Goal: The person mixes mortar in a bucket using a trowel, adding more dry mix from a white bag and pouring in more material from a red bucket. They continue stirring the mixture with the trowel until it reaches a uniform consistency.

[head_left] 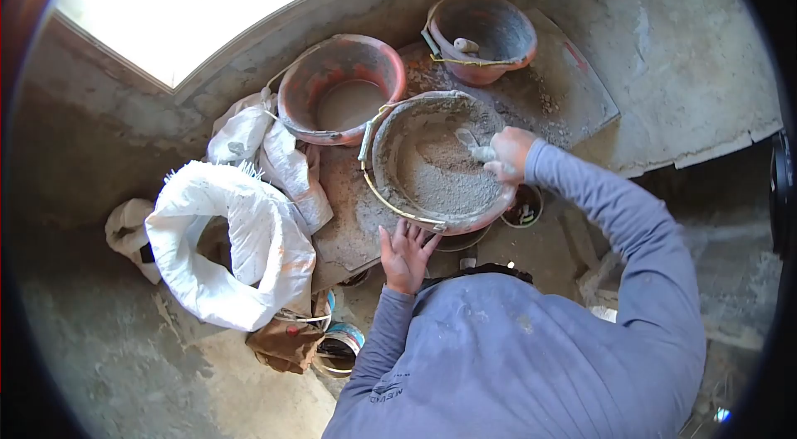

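A bucket (pixel 386 148) caked in grey mortar stands in front of me, with grey powdery mix (pixel 452 186) inside. My right hand (pixel 510 155) is closed around the handle of a small trowel (pixel 467 139), over the right side of the mix. The trowel's lower part is hard to make out. My left hand (pixel 405 258) is open with its fingers spread, the fingertips against the near outer side of the bucket. A yellowish wire handle (pixel 398 208) hangs down over the bucket's left side.
Behind stand a red bucket (pixel 394 65) with greyish liquid and another bucket (pixel 527 49) with a tool in it. To the left are an open white sack (pixel 195 298) and a crumpled sack (pixel 290 169). A small pail (pixel 353 335) sits below them. Concrete walls curve around.
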`<state>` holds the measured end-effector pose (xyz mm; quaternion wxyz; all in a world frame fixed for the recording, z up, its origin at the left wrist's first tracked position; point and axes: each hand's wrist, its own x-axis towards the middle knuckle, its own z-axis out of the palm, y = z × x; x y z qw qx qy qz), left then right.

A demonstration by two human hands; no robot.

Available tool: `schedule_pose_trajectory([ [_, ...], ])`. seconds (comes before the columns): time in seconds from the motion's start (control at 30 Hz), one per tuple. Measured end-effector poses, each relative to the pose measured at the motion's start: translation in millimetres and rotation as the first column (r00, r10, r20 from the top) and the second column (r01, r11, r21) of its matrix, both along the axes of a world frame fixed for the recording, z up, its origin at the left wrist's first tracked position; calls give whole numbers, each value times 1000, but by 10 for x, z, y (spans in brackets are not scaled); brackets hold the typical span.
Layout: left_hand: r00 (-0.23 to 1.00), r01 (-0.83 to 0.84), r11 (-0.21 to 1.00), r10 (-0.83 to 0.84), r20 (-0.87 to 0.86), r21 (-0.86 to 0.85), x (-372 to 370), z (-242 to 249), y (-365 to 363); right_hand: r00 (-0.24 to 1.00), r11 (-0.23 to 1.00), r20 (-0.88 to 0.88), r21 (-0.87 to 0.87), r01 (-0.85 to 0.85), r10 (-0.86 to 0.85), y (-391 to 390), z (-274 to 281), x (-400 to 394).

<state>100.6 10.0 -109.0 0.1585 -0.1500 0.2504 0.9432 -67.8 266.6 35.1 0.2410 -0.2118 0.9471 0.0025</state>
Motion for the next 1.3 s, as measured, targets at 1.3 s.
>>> schedule_pose_trajectory([
  [1.3, 885, 352, 766, -86, 457, -537, 851, -592, -603, 956, 981, -291, 170, 89, -36, 260, 441, 325],
])
